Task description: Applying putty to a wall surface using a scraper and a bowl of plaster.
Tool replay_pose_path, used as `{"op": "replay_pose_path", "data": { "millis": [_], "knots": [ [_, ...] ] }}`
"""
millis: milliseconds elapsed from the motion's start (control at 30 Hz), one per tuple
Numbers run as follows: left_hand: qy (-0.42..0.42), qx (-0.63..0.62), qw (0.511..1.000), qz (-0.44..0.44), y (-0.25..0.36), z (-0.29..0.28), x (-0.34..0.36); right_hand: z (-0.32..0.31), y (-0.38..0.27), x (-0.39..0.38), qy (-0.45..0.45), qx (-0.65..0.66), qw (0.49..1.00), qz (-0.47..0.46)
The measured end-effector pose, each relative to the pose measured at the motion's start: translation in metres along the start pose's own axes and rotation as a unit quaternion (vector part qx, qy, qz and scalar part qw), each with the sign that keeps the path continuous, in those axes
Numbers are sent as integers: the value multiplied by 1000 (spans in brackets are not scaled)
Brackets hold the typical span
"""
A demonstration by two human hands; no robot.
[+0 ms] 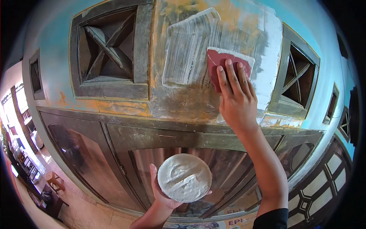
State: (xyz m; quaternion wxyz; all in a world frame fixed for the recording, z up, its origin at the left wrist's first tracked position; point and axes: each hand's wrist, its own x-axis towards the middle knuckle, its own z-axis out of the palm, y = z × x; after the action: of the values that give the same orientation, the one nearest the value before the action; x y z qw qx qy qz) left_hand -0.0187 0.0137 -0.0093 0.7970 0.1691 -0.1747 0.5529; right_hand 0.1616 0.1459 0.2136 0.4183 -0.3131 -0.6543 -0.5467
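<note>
My right hand (238,97) presses a flat red putty spreader (216,61) against the wall, its fingers laid over the spreader's face. White paste lines the spreader's upper edge. To its left, a thin streaky white coat (190,45) covers part of the bare grey and orange wall patch (183,101); a thicker white area (270,57) lies to the right. Lower down, my left hand (162,194) holds a round bowl of white putty (185,177) from beneath, fingers wrapped around its side. The putty's surface is uneven, with a groove across it.
Wooden vent frames with crossed slats flank the patch, one on the left (110,49) and one on the right (297,74). Below runs a wooden frame with glass panes (141,133). A small wooden stool (55,180) stands on the tiled floor at the lower left.
</note>
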Motion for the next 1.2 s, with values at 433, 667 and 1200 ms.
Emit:
{"op": "replay_pose_path", "data": {
  "millis": [433,667,1200],
  "knots": [
    [53,65,996,-12,-6,1,-2,-5,-35,-65,-42,81,996,-6],
    [29,154,988,-15,-12,10,-7,-15,-36,-77,-58,82,995,-21],
    [33,-32,999,24,-18,-14,-12,-16,49,20,93,34,995,-33]
  ]
}}
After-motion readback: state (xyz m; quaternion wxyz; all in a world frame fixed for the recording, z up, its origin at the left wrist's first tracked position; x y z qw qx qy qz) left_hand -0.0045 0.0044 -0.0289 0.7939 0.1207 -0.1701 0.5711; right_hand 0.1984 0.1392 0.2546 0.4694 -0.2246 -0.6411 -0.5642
